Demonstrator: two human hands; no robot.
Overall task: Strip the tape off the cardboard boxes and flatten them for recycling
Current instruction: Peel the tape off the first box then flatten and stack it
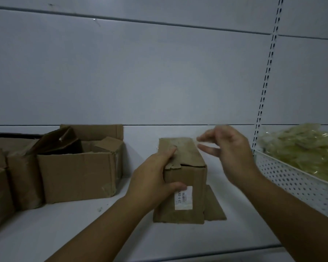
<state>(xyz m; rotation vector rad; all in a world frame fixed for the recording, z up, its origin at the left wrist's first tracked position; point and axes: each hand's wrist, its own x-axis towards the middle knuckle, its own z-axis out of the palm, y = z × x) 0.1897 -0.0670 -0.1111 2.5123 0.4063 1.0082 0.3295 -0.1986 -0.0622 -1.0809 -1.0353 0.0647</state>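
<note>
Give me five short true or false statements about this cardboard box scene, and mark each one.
1. The left hand grips the small box. True.
2. The small box carries a white label on its near face. True.
3. The right hand lies flat on the box top. False: it is raised at the top's right edge, blurred.
4. The white basket stands left of the boxes. False: it stands at the right.
5. The large box at the left is taped shut. False: its flaps stand open.
</note>
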